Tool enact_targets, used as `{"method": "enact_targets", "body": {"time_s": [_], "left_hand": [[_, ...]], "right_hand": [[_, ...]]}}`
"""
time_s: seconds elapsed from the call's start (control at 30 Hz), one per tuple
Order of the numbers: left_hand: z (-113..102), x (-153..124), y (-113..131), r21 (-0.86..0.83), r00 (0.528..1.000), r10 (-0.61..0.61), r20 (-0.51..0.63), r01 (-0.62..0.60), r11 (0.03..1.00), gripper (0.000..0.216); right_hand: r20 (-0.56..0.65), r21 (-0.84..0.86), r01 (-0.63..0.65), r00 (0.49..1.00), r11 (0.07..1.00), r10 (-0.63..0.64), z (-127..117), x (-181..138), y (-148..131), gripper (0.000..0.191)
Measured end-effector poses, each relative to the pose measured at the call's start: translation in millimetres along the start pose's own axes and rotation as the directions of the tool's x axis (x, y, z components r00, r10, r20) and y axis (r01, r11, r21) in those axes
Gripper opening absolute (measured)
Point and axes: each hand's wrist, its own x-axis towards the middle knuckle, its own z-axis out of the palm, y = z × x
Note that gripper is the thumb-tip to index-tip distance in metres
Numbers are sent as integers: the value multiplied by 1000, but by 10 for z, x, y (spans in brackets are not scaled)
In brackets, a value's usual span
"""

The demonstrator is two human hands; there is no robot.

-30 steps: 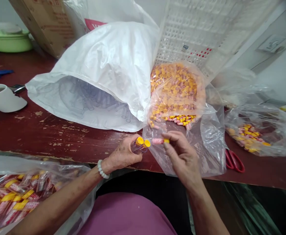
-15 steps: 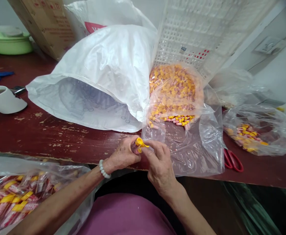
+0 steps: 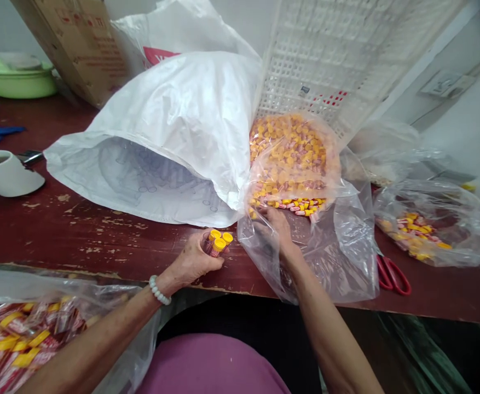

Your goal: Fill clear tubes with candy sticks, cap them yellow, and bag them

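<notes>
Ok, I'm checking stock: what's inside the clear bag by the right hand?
Small yellow-capped pieces are piled inside the clear bag, the right hand at its mouth. Upper pieces cover the deeper ones; what that hand holds is unclear.

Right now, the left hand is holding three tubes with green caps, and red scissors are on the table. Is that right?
Not quite. The head view shows that the caps are yellow, not green. The left hand does hold three tubes, and red scissors are on the table.
</notes>
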Motion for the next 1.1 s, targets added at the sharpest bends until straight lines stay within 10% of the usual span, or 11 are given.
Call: {"method": "enact_targets", "body": {"time_s": [0.13, 0.3, 0.47, 0.6, 0.83, 1.1], "left_hand": [[47, 13, 66, -1, 1000, 5, 22, -5, 1000, 32], [61, 45, -10, 8, 996, 56, 70, -56, 998, 31], [165, 36, -36, 127, 983, 138, 122, -154, 980, 27], [259, -13, 102, 239, 968, 172, 183, -214, 947, 21], [289, -56, 170, 206, 961, 168, 218, -214, 955, 22], [325, -65, 129, 341, 950, 169, 263, -255, 905, 21]], "right_hand": [[32, -10, -20, 999, 1000, 20, 104, -18, -64, 32], [-213, -20, -176, 963, 984, 168, -204, -195, 234, 49], [-290, 402, -227, 887, 887, 359, -551, -547, -22, 38], [-194, 658, 29, 972, 753, 132, -487, -826, -728, 24], [-265, 402, 321, 937, 857, -227, -327, -1023, -1073, 18], [-560, 367, 243, 828, 898, 5, -607, -651, -937, 25]]}}
